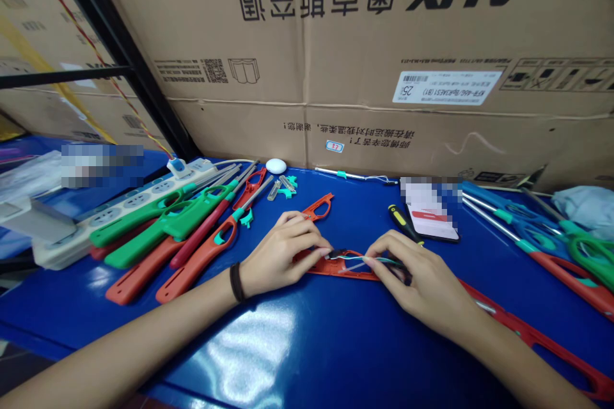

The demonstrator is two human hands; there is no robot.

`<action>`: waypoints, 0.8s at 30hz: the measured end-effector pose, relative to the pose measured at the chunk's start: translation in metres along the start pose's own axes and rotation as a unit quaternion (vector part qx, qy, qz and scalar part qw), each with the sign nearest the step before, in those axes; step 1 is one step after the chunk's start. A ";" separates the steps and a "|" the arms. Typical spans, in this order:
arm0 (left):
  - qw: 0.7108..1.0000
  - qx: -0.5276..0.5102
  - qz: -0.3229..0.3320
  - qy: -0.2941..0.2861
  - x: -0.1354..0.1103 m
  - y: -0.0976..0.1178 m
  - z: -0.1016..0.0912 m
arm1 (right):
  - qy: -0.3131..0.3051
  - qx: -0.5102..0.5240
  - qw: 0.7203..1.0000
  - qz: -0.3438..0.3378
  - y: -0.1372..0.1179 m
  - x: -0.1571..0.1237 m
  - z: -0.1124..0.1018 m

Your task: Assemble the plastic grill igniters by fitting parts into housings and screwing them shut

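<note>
Forearms: my left forearm [119, 351] reaches in from 7 o'clock, a black band [236, 281] on its wrist; my right forearm [527, 364] comes from 5 o'clock.
Left hand [281, 255]: pinched on the end of a red lighter shell [336, 266].
Right hand [417, 281]: pinched on thin wires [364, 260], just beside my left hand, the two almost touching.
Work spot: the shell lies flat and open on a blue table [307, 358], straight ahead, under both hands.
12 o'clock: a white round lump [275, 166], with a cardboard box [384, 45] standing behind it.
10 o'clock: green and orange lighters [144, 223] lie in a row beside a power strip [129, 204].
1 o'clock: a screwdriver with a yellow and black handle [405, 223] lies touching a phone [434, 227], partly blurred.
2 o'clock: more lighters [542, 243] lie fanned out, with a pale plastic bag [580, 208] beyond them.
4 o'clock: a long red lighter [542, 339] lies under my right forearm.
</note>
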State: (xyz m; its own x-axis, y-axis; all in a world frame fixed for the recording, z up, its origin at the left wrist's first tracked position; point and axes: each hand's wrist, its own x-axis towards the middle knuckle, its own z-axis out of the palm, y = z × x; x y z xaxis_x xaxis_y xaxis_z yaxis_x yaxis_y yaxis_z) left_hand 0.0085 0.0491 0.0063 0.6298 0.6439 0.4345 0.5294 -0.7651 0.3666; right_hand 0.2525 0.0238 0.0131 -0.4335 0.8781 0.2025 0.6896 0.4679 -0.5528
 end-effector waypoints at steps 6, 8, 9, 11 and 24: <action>1.000 -0.013 -0.008 -0.003 0.001 0.000 0.001 | 0.008 0.001 1.000 -0.002 -0.001 -0.001 -0.001; 1.000 -0.012 -0.007 -0.010 0.000 -0.001 0.001 | 0.006 -0.009 1.000 -0.005 -0.001 -0.001 -0.001; 1.000 -0.012 -0.007 -0.011 -0.001 -0.001 0.001 | 0.002 -0.016 1.000 -0.006 -0.001 -0.001 -0.001; 1.000 -0.013 -0.004 -0.006 -0.002 -0.002 0.002 | -0.005 -0.029 1.000 -0.007 0.000 -0.001 -0.002; 0.999 0.029 0.035 -0.016 -0.001 -0.002 0.000 | -0.032 -0.056 0.998 0.008 -0.003 0.000 -0.006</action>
State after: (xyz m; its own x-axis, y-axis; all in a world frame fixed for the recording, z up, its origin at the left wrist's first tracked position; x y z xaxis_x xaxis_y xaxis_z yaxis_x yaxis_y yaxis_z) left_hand 0.0067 0.0504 0.0051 0.6837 0.5895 0.4302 0.5155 -0.8074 0.2871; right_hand 0.2542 0.0229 0.0194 -0.4564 0.8786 0.1404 0.7549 0.4659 -0.4615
